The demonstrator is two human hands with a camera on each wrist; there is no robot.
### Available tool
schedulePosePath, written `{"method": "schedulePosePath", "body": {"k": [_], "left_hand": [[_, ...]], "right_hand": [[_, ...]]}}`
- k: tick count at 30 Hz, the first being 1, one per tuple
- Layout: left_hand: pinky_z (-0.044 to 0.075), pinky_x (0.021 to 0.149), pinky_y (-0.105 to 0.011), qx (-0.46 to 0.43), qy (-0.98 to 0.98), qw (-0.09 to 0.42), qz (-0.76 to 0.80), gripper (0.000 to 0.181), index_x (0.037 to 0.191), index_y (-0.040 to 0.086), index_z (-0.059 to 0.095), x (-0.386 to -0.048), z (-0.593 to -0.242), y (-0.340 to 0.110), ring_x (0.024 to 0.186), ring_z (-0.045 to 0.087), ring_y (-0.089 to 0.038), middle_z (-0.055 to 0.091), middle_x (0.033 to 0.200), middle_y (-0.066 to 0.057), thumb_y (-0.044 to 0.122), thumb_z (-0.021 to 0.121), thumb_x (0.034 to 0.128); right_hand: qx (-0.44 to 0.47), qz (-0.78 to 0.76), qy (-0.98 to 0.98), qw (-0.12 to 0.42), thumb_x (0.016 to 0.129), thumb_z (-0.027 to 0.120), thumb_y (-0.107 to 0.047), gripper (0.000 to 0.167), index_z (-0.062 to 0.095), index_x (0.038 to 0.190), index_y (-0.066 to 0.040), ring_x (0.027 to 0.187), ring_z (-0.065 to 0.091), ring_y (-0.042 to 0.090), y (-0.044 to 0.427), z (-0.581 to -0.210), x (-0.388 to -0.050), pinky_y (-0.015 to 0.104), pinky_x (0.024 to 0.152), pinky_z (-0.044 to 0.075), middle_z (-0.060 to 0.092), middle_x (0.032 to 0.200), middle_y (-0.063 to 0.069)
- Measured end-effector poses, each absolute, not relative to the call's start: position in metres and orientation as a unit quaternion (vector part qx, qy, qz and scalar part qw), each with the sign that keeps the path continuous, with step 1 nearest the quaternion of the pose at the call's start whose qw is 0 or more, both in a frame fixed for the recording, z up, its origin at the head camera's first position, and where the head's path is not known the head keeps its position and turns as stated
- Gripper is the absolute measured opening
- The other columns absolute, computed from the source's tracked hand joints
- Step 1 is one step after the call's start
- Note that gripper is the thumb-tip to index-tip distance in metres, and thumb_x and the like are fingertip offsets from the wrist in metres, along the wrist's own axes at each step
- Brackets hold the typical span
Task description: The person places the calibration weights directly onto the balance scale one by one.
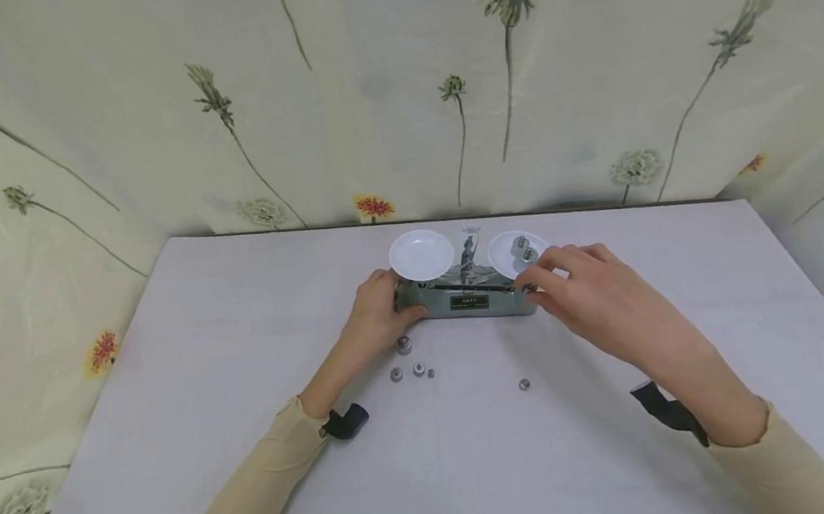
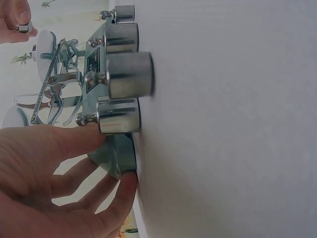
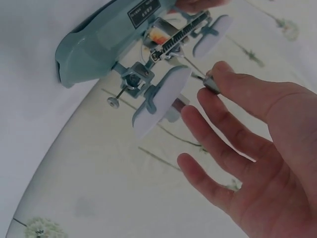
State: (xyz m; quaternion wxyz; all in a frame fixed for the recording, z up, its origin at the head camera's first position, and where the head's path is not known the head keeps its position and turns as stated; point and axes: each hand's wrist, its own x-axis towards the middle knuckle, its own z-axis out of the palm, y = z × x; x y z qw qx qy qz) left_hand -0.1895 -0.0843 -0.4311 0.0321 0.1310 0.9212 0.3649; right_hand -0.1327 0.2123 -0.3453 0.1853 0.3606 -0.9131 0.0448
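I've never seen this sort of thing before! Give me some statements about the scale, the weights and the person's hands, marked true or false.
1. The left hand grips the green balance. True.
2. The right hand pinches a small metal weight. True.
3. Both white pans hold weights. False: the left pan is bare; only the right pan holds any.
4. A lone weight stands apart from the others on the table. True.
5. The person's sleeves are black. False: the sleeves are tan.

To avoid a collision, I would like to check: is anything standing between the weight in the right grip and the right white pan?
Nothing visible stands between the held weight in the right grip and the right white pan. On the pan itself, however, other metal weights occupy part of its surface.
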Motion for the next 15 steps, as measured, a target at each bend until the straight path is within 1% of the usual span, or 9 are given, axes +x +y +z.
{"method": "schedulePosePath", "body": {"k": [4, 7, 10, 15], "left_hand": [[0.057, 0.11, -0.048, 0.13, 0.92, 0.038, 0.368, 0.063, 0.15, 0.002, 0.058, -0.1888, -0.4305, -0.0836, 0.133, 0.063, -0.033, 0.067, 0.14, -0.019, 0.016, 0.085, 0.0938], [0.055, 0.113, -0.049, 0.129, 0.919, 0.04, 0.369, 0.064, 0.15, 0.002, 0.058, -0.1885, -0.4307, -0.0834, 0.135, 0.062, -0.034, 0.067, 0.141, -0.019, 0.016, 0.085, 0.0938], [0.055, 0.114, -0.049, 0.128, 0.921, 0.038, 0.367, 0.064, 0.15, 0.002, 0.058, -0.1884, -0.4314, -0.0836, 0.136, 0.061, -0.034, 0.067, 0.141, -0.019, 0.017, 0.085, 0.0935], [0.056, 0.11, -0.048, 0.128, 0.921, 0.034, 0.365, 0.064, 0.149, 0.002, 0.059, -0.1885, -0.4316, -0.0835, 0.131, 0.063, -0.033, 0.068, 0.139, -0.019, 0.017, 0.086, 0.0929]], "right_hand": [[0.358, 0.043, -0.911, 0.2, 0.084, 0.091, -0.005, 0.037, 0.074, 0.115, -0.014, 0.088, 0.07, 0.022, 0.2131, -0.3462, -0.1339, 0.049, 0.088, 0.057, 0.071, 0.101, 0.004], [0.357, 0.041, -0.908, 0.216, 0.086, 0.089, -0.007, 0.034, 0.073, 0.116, -0.012, 0.084, 0.068, 0.021, 0.2128, -0.3474, -0.1358, 0.049, 0.085, 0.058, 0.07, 0.101, 0.005], [0.356, 0.036, -0.906, 0.226, 0.087, 0.089, -0.008, 0.034, 0.073, 0.117, -0.011, 0.083, 0.068, 0.022, 0.2125, -0.3486, -0.1379, 0.048, 0.082, 0.058, 0.07, 0.101, 0.006], [0.349, 0.036, -0.907, 0.233, 0.088, 0.088, -0.008, 0.033, 0.073, 0.118, -0.01, 0.084, 0.069, 0.023, 0.2133, -0.3503, -0.1398, 0.047, 0.08, 0.058, 0.071, 0.102, 0.007]]}}
